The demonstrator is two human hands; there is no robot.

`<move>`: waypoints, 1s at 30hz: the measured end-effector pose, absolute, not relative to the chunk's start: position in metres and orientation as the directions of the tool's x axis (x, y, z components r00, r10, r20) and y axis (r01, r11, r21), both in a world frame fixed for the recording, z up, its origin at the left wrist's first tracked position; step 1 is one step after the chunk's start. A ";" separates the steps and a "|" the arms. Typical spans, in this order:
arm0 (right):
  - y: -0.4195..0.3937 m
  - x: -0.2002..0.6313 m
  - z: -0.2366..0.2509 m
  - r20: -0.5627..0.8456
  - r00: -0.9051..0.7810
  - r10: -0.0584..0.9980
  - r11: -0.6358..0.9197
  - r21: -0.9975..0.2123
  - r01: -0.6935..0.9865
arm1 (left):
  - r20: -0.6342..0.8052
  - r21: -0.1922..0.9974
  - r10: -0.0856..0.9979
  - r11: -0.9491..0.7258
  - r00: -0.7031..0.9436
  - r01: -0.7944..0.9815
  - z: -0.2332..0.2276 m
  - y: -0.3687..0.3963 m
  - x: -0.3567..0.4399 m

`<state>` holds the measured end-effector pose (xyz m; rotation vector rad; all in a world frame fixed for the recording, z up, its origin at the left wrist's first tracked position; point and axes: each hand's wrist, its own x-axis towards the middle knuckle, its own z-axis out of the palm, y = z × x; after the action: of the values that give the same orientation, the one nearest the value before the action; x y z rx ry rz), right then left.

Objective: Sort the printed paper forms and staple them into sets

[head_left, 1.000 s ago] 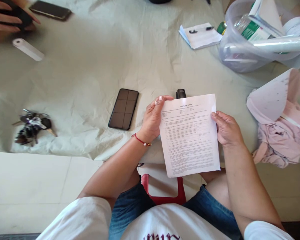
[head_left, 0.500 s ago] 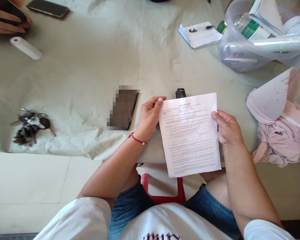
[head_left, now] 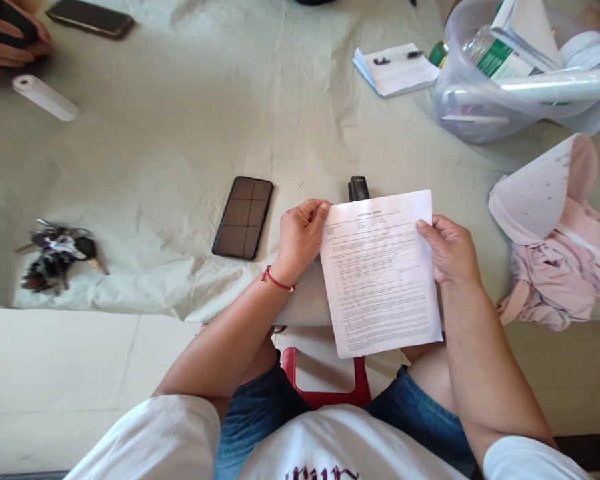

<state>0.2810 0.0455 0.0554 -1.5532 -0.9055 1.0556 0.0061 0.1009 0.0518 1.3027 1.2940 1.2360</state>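
A printed sheet of paper point(head_left: 380, 280) is held up over the table's near edge, its text facing me. My left hand point(head_left: 303, 233) pinches its upper left corner; a ring and a red bracelet show on that side. On the opposite edge my right hand point(head_left: 453, 250) grips the sheet, thumb on the front and fingers behind it. Whether there is more than one sheet I cannot tell. Just beyond the top edge a black stapler-like object point(head_left: 359, 189) pokes out, its lower part hidden by the paper. A phone point(head_left: 243, 218) lies left of my left hand.
On the covered table point(head_left: 180, 133) lie a bunch of keys point(head_left: 60, 257), a white roll point(head_left: 46, 98), another phone point(head_left: 91, 17) and a notepad point(head_left: 400, 73). A plastic tub point(head_left: 470, 113) and a pink cap with cloth point(head_left: 545, 200) stand right. Another person's hands point(head_left: 10, 40) are far left.
My left hand's fingers have curled in more at the paper's corner. My right thumb lies slightly further onto the sheet. The whole view has shifted slightly.
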 end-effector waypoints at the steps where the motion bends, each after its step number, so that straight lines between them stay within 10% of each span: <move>1: 0.046 0.281 0.055 -0.161 0.351 0.922 -0.191 -0.980 0.054 | 0.063 0.992 0.997 -0.058 -0.044 0.108 0.052 0.100 0.007; 10: 0.046 0.296 0.063 -0.216 0.278 0.936 -0.233 -0.972 0.030 | -0.151 0.964 0.987 0.160 0.056 -0.211 0.046 0.101 0.012; 23: 0.056 0.285 0.054 -0.040 0.415 0.909 -0.081 -0.993 0.082 | -0.054 0.998 0.998 0.053 0.035 0.029 0.044 0.094 0.014; 30: 0.054 0.306 0.058 -0.012 0.373 0.928 -0.066 -0.989 0.133 | -0.276 0.945 0.942 0.302 0.191 -0.125 0.056 0.095 0.010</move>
<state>0.3055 0.0544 0.0577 -1.4987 -1.0016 0.8783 0.0099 0.0950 0.0563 0.9613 1.1008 0.9401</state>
